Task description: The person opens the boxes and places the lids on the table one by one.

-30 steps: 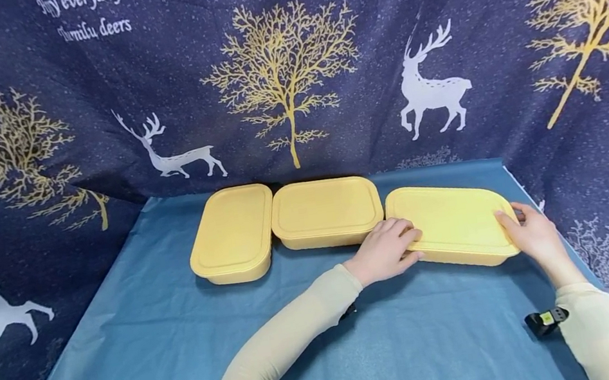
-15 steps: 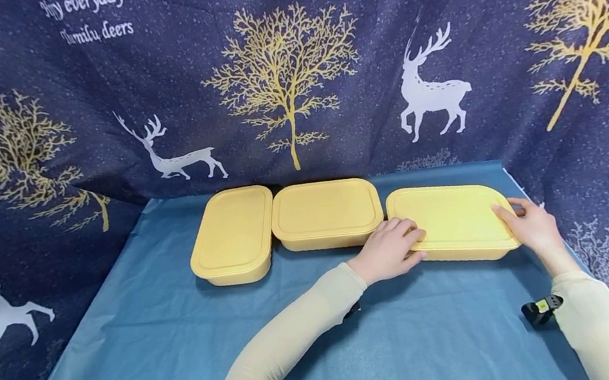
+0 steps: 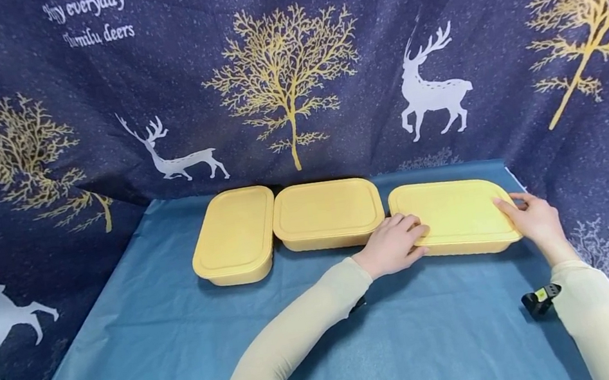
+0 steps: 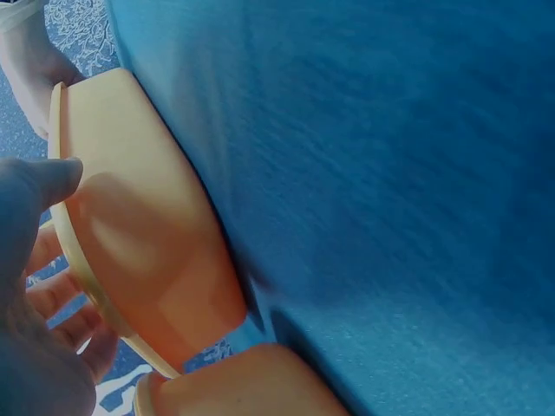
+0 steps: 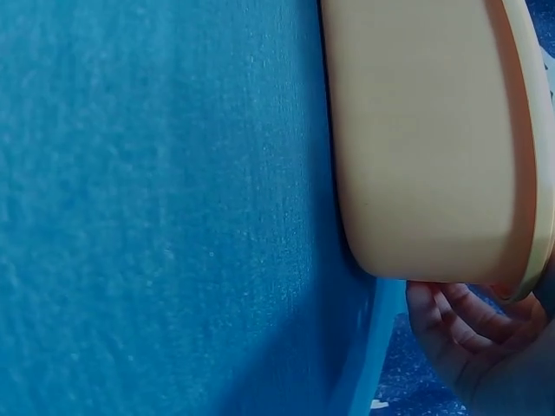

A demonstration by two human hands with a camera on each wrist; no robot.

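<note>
Three yellow lidded food containers stand in a row on the blue cloth. My left hand [image 3: 391,246] grips the front left corner of the right-hand container [image 3: 453,211], thumb on its side wall and fingers over the lid's edge. At the container's right end, my right hand [image 3: 539,222] holds it with the thumb on the lid and the other fingers [image 5: 434,303] against the end wall. The middle container [image 3: 327,209] stands just left of the held one, a narrow gap between them. Part of the held container's front edge is hidden by my left hand.
The left container [image 3: 234,232] is turned lengthwise, its side against the middle one. A dark blue curtain [image 3: 340,113] with deer and trees hangs right behind the table. The blue cloth [image 3: 408,344] spreads in front, its right edge near my right forearm.
Both hands have swung the right-hand container's right end back, away from me, so it lies straighter in line with the middle one. The other two containers have stayed put.
</note>
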